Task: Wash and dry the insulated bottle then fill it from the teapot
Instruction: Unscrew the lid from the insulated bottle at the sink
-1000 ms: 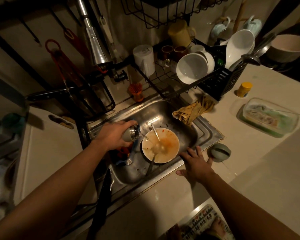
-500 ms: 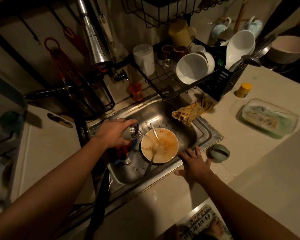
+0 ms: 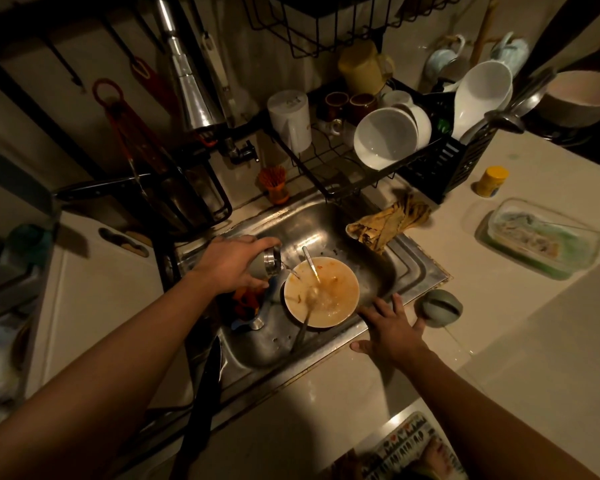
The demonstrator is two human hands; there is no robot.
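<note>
Left hand (image 3: 229, 268): wrapped round the body of the grey-green insulated bottle with the bare steel neck (image 3: 271, 260), tipping it sideways.
Right hand (image 3: 392, 327): fingers straight and spread, pressed flat on the front rim of the stainless steel sink (image 3: 326, 223), holding nothing.
Bottle: over the sink in my left hand, mouth aimed right, towards my other hand. A thin stream is running out.
Handling: rigid steel, I'd say, and lighter as it drains. It's wet, so likely slippery, and would dent rather than break. Best gripped round the coated body, not the slick neck.
Bowl: the pale round bowl (image 3: 355, 289) sits between my hands and catches the pour. It holds cloudy water, orange sauce smears and a metal spoon (image 3: 310, 263).
Cap: the rounded grey-green lid (image 3: 438, 308) lies on the pale table (image 3: 326, 393) just beside my right fingertips. I can't tell whether they touch it.
Under left hand: dark red-orange bits in the sink, too dim to name.
Teapot: can't pick it out from here.
</note>
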